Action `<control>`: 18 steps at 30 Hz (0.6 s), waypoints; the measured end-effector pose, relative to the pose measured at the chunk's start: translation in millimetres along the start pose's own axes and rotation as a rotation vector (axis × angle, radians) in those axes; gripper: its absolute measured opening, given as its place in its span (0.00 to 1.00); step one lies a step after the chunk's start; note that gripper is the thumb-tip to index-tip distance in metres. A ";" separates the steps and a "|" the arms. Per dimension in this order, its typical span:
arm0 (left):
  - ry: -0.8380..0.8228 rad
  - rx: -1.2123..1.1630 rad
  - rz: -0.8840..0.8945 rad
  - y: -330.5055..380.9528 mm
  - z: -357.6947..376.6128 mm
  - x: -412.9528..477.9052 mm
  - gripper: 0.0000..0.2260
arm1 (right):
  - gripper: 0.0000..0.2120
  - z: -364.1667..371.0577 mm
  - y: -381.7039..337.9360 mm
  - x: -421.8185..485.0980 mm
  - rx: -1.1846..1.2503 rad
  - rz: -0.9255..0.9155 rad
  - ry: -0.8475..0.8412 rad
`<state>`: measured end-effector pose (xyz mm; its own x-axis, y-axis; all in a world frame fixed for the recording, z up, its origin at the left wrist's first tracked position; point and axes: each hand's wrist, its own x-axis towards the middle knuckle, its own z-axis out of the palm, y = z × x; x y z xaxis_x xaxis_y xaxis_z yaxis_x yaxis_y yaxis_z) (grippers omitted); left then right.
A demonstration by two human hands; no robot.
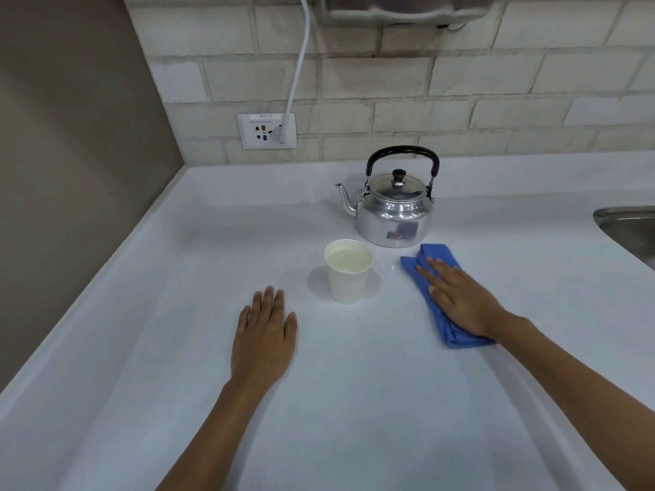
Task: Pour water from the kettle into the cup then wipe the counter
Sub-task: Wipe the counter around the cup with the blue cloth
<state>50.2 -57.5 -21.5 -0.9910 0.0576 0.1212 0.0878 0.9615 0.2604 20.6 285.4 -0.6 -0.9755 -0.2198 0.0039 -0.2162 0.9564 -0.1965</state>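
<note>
Right hand (460, 295) lies flat, fingers spread, palm pressing down on the blue cloth (444, 313); not pinching it, just weight on top. Left hand (264, 331) open, fingers loosely together, flat on the white worktop (177, 313), holding nothing. Cloth looks soft, limp, bunched in folds, light; likely slides easily under palm pressure, so no grip needed, push from the top. Its long axis runs from the wrist out past the fingertips, far end pointing up-left toward the kettle (393, 207). Kettle sits just beyond the right fingertips, upright, lid on, spout pointing left; metal, rigid, probably heavy if full, take it by the black top handle. Cup (348, 271) stands between the two hands, upright, water in it; paper, light, easy to tip, so wipe around it. A few droplets seem to sit between cup and cloth.
</note>
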 end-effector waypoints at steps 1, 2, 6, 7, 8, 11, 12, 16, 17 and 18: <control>-0.003 0.007 -0.001 0.4 0.0 0.1 0.24 | 0.23 -2.7 4.6 6.0 -0.006 0.078 -0.001; -0.005 0.011 -0.003 1.0 0.0 0.1 0.24 | 0.23 -3.6 6.9 11.7 -0.015 0.150 0.000; -0.001 0.057 -0.004 3.8 0.2 -0.4 0.24 | 0.24 1.0 -1.2 22.1 -0.095 0.267 0.004; -0.002 0.068 -0.007 4.3 0.6 -0.5 0.24 | 0.24 2.1 -5.6 20.4 -0.109 0.265 0.002; -0.005 0.071 -0.011 4.9 0.8 -0.5 0.24 | 0.24 2.8 -11.0 17.1 -0.114 0.255 0.000; -0.018 0.069 -0.023 6.9 0.5 -0.2 0.24 | 0.25 10.2 -36.8 -4.3 -0.100 0.175 0.012; -0.021 0.069 -0.025 7.2 0.6 0.0 0.24 | 0.25 14.7 -48.5 -15.2 -0.090 0.137 0.032; -0.021 0.076 -0.016 6.7 1.6 -0.9 0.24 | 0.24 29.4 -75.3 -56.5 -0.042 0.001 0.108; -0.021 0.077 -0.016 5.4 1.8 -1.4 0.24 | 0.24 28.6 -73.6 -60.5 -0.032 -0.013 0.108; -0.022 0.079 -0.016 4.3 2.0 -1.5 0.24 | 0.24 25.7 -68.6 -61.1 -0.028 -0.015 0.108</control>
<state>51.9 -52.9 -22.5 -0.9942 0.0472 0.0968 0.0645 0.9806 0.1853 96.0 228.3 -12.6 -0.9705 -0.2134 0.1123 -0.2303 0.9585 -0.1683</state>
